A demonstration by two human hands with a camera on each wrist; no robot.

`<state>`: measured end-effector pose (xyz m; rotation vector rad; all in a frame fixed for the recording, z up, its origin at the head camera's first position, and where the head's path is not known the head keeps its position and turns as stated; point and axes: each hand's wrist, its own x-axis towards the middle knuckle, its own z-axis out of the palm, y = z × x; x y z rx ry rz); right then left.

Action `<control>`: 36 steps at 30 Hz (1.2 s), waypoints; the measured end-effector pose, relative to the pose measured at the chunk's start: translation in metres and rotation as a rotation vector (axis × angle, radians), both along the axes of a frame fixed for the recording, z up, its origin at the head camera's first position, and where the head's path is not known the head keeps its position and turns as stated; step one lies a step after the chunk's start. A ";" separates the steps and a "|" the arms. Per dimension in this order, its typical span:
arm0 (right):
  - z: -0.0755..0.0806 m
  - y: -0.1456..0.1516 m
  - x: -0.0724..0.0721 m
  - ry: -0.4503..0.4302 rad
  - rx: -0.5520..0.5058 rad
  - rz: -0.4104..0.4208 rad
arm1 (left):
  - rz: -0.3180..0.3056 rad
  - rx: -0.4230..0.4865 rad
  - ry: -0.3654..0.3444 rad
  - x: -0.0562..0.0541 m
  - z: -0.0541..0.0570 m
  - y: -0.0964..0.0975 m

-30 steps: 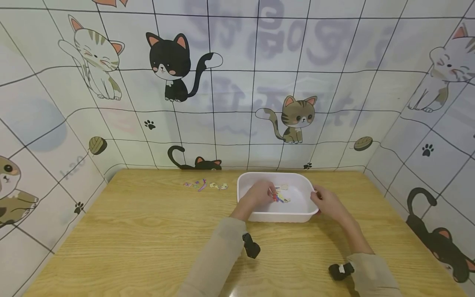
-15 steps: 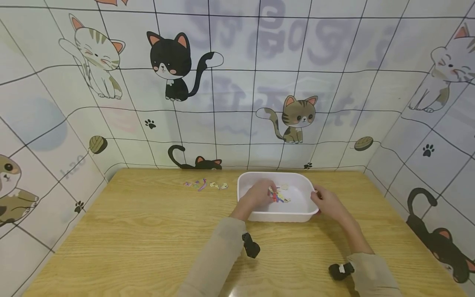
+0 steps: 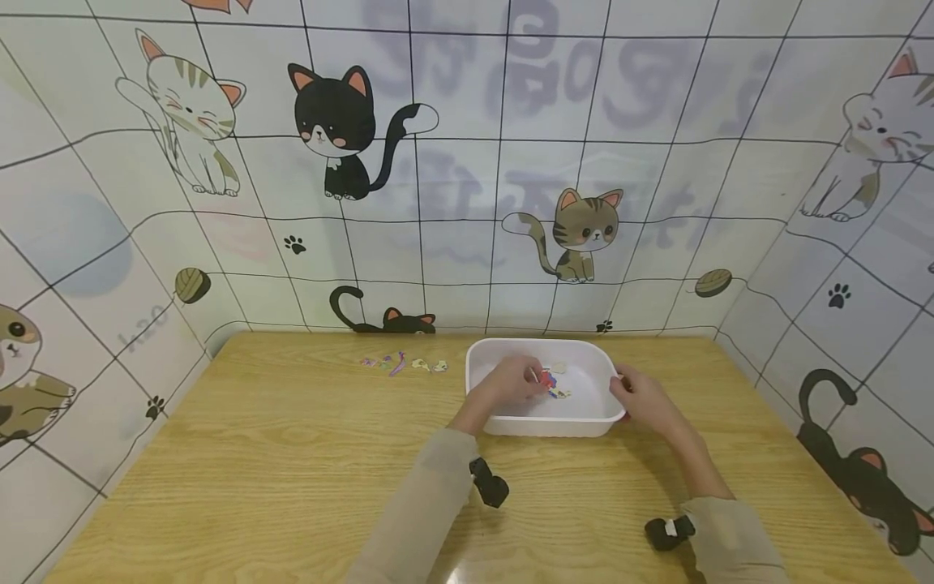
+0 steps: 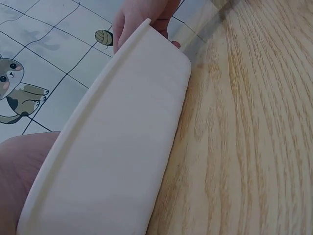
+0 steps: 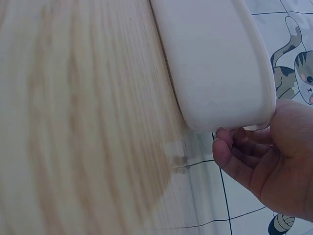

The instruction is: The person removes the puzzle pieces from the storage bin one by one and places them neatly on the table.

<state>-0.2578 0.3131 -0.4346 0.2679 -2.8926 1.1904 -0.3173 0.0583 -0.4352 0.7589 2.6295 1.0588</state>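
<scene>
A white plastic tray (image 3: 554, 427) stands at the back of the wooden table. Inside it lie small colourful flat cut-out pieces (image 3: 558, 393), one red piece (image 3: 548, 380) right by my left fingertips. My left hand (image 3: 516, 380) reaches over the front wall with bent fingers among these pieces; a pale sliver shows at the fingertips, too small to tell whether they pinch it. The tray's wall hides those fingers in the left wrist view, where only part of the left hand (image 4: 22, 166) shows. My right hand (image 3: 648, 397) grips the tray's right end, fingers curled at the rim (image 5: 266, 122).
Left of the tray, several small cut-outs lie in a row, among them a purple strip (image 3: 397, 364) and a pale piece (image 3: 441, 367). A cat-patterned wall covering (image 3: 452, 178) closes off the back and both sides of the table (image 3: 292, 454).
The left fingers have shifted slightly among the pieces, and the red piece now sits a little farther right and back. The right hand keeps its hold and the tray barely moves.
</scene>
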 end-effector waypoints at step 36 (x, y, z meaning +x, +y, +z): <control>-0.001 0.000 -0.001 0.004 -0.003 0.013 | 0.081 0.472 0.114 0.024 0.033 -0.064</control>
